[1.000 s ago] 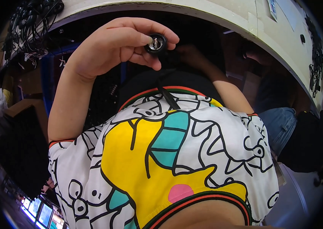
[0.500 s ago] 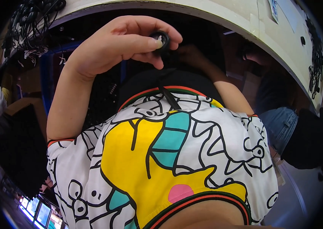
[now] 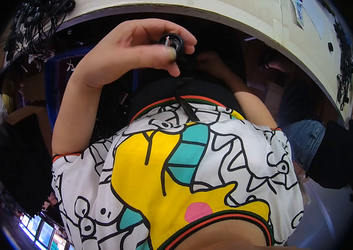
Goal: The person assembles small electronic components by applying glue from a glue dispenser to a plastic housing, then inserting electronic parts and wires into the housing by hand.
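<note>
My left hand (image 3: 130,52) is raised in front of my chest and pinches a small black round part (image 3: 173,41) between thumb and fingertips; the thumb lies across the part's lower front. My right hand (image 3: 209,62) sits lower and farther off, in the shadow under the table edge, against dark cloth. Its fingers are too dim to read. My printed white, yellow and teal shirt (image 3: 176,166) fills the lower half of the view.
A curved white table edge (image 3: 234,18) runs across the top. Bundles of black cables (image 3: 38,21) hang at the upper left, and more cables (image 3: 345,71) lie at the right. A blue frame (image 3: 53,83) stands left. Another person in jeans (image 3: 310,133) sits right.
My left hand has turned slightly; the thumb has slid across the front of the black part, which stays at nearly the same spot. The right hand has not visibly moved.
</note>
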Available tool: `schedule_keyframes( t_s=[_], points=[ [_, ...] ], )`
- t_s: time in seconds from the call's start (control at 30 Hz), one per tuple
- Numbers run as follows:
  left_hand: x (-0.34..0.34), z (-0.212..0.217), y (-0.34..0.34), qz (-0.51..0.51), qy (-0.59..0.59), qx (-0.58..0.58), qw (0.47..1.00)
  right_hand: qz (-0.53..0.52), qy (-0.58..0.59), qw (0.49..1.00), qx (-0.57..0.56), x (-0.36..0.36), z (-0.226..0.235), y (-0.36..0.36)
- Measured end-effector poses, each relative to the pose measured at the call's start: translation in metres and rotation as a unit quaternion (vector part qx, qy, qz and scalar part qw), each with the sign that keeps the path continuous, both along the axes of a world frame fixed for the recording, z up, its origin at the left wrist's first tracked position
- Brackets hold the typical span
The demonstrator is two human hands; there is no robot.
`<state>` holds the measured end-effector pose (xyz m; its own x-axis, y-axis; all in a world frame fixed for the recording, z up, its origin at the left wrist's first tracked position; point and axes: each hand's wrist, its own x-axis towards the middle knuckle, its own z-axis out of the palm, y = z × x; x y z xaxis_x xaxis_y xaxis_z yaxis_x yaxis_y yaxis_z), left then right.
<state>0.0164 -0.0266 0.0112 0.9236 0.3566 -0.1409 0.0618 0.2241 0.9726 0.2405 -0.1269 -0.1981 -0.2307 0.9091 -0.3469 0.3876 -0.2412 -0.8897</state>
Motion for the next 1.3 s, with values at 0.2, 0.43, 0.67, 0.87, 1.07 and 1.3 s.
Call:
schedule_keyframes(
  t_s=[0.2, 0.43, 0.67, 0.87, 1.07, 1.3],
  points=[
    [0.001, 0.0, 0.0, -0.005, 0.015, -0.065, 0.998, 0.001, -0.012, 1.0, -0.003, 0.003, -0.01, 0.0],
    [0.0, -0.001, 0.001, -0.013, 0.033, -0.036, 0.999, 0.013, -0.002, 1.0, 0.006, 0.004, -0.014, -0.001],
    [0.0, -0.001, -0.001, -0.016, 0.06, -0.043, 0.997, 0.011, 0.008, 1.0, 0.022, 0.005, -0.026, -0.005],
    [0.001, -0.005, -0.004, -0.005, 0.075, -0.048, 0.996, 0.051, -0.043, 0.998, 0.005, 0.002, -0.02, 0.0],
    [-0.002, -0.005, 0.002, 0.0, 0.072, -0.052, 0.996, 0.052, -0.056, 0.997, 0.012, -0.001, -0.017, 0.001],
    [-0.01, -0.008, 0.008, 0.028, 0.048, -0.078, 0.995, -0.02, -0.051, 0.998, -0.035, 0.006, -0.015, -0.002]
  ],
)
